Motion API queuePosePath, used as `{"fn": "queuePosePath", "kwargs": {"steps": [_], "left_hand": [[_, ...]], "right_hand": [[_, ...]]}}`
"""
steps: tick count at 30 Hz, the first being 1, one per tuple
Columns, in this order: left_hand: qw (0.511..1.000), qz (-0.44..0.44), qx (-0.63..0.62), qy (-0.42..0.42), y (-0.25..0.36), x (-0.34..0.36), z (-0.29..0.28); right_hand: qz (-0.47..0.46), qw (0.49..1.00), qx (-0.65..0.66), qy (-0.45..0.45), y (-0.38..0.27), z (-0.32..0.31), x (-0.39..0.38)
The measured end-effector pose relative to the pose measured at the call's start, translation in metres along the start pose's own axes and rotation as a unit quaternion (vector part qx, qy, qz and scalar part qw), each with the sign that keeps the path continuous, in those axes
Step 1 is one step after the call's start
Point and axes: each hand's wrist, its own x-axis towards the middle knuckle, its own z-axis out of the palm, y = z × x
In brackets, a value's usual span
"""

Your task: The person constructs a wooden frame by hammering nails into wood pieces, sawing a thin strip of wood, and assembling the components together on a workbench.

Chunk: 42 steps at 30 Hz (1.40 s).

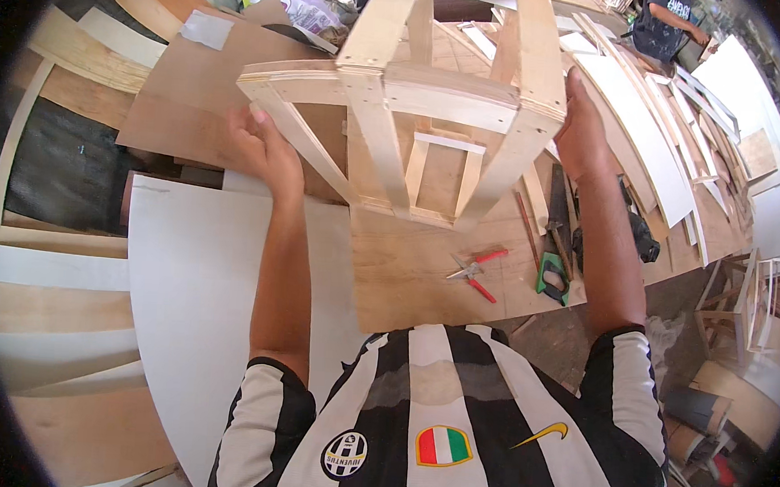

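Note:
A pale wooden frame [470,106], built of plywood strips and legs like a small stool or chair frame, stands on the workbench in front of me, between my arms. Its top reaches past the upper edge of the view. My left hand [269,151] is closed at the frame's left corner, thumb against the slanting strip; its other fingers are partly hidden. On the opposite side, my right hand [585,126] is wrapped against the right upright, with the fingertips out of sight behind the wood.
Red-handled pliers [473,272] and a green-handled saw [554,278] lie on the wooden workbench [396,288]. A white board [228,260] covers the near left. Long wooden strips [629,124] are heaped at right. Another person [660,28] is at the far right.

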Motion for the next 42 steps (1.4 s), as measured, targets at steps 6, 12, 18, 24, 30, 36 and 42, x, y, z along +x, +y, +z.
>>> {"fn": "queuePosePath", "kwargs": {"steps": [6, 12, 18, 24, 30, 36, 42], "left_hand": [[0.938, -0.277, -0.175, -0.111, -0.002, 0.025, 0.003], [0.945, -0.25, -0.21, -0.016, -0.023, 0.03, 0.031], [0.954, -0.204, -0.221, 0.015, -0.002, 0.047, 0.057], [0.974, -0.114, -0.193, 0.033, 0.022, 0.075, 0.091], [0.976, 0.02, -0.216, -0.014, 0.029, 0.102, 0.11], [0.952, 0.107, -0.279, -0.068, 0.008, 0.098, 0.129], [0.938, 0.133, -0.235, -0.218, -0.018, 0.075, 0.104]], "right_hand": [[0.034, 0.996, 0.052, 0.065, -0.043, 0.035, 0.006], [0.014, 0.998, -0.038, 0.048, -0.055, 0.053, 0.002], [-0.029, 0.999, 0.0, 0.035, -0.048, 0.048, 0.001], [-0.066, 0.993, 0.069, 0.066, -0.037, 0.029, -0.018], [-0.045, 0.99, 0.083, 0.102, 0.011, 0.017, -0.056], [-0.029, 0.977, 0.191, 0.093, 0.11, -0.005, -0.084], [0.06, 0.98, 0.179, 0.068, 0.158, -0.019, -0.134]]}}
